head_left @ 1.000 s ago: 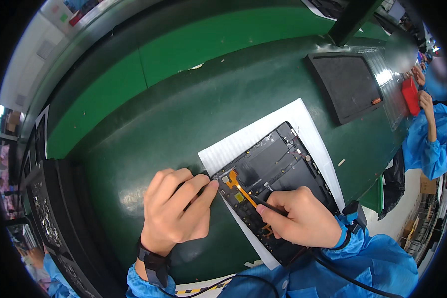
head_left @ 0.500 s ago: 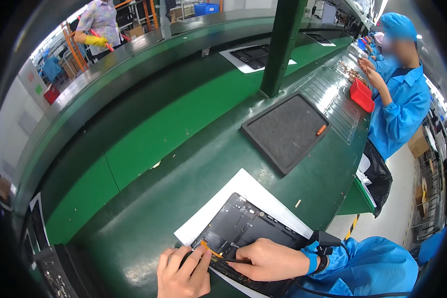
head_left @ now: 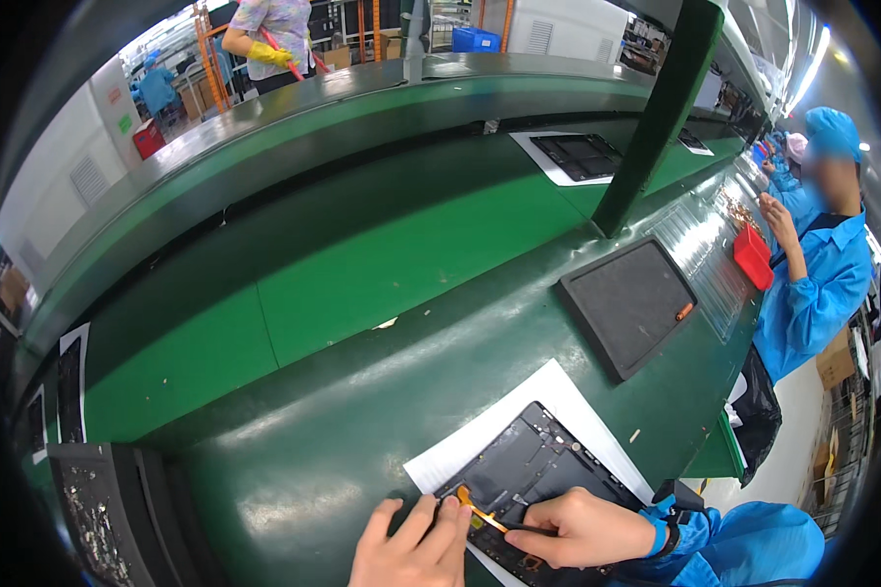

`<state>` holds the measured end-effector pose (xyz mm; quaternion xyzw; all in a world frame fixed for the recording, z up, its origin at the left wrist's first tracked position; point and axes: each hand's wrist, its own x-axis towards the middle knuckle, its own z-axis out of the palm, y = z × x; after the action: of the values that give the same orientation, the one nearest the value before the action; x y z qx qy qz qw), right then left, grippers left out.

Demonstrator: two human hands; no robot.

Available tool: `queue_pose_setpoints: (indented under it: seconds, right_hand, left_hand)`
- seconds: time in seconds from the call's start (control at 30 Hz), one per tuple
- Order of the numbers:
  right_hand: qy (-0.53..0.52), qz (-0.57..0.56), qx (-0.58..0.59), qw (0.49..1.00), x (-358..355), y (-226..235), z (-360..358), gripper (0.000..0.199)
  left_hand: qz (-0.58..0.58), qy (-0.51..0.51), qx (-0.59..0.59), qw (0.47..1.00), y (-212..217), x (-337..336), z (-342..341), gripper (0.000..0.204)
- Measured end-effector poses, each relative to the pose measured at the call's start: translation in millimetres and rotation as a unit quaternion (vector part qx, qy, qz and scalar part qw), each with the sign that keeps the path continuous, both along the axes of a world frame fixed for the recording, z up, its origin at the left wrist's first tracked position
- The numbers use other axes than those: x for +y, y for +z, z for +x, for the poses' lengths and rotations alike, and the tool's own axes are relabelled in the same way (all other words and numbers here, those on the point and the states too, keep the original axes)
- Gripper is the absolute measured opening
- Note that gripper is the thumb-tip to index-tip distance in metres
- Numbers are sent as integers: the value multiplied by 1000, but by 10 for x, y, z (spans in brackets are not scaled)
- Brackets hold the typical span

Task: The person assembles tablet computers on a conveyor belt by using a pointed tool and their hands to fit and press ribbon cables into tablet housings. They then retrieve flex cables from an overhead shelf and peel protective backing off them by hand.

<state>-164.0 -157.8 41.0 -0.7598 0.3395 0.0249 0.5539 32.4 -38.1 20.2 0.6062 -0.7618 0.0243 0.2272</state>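
Note:
A dark, opened flat device body (head_left: 533,455), like a tablet or laptop shell with its inner parts showing, lies on a white sheet (head_left: 555,386). An orange flex cable (head_left: 482,511) runs along its near left part. My left hand (head_left: 411,548) has its fingers stretched over the device's left edge, a fingertip touching the cable's upper end. At the cable's lower end, my right hand (head_left: 587,528) is closed in a pinch low over the device. Something dark shows by the right fingertips, but its kind is hidden. A strap (head_left: 668,533) circles my right wrist.
Beyond the device lies a dark grey tray (head_left: 626,308) with a small orange piece (head_left: 684,311). A green post (head_left: 656,127) rises behind it. At the right sits a co-worker in blue (head_left: 817,264) beside a red bin (head_left: 753,257). A black fixture (head_left: 103,519) stands lower left.
My view has swung, so the bench things sit farther right and lower. The thin dark thing that stretched from my right hand toward my left no longer shows there; more orange cable is visible.

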Motion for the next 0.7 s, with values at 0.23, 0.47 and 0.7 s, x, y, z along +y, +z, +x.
queue_pose_setpoints:
  seconds: [0.23,0.47,0.7]
  right_hand:
    - [18,52,59,997,-76,31,-8,41]
    - [-17,65,47,997,-47,13,-33,41]
    - [-23,-3,27,999,66,-15,-181,38]
  left_hand:
    - [18,-5,77,997,1,-38,77,35]
    - [25,4,127,992,-2,-75,54,36]
    - [13,-2,138,990,-44,-77,6,34]
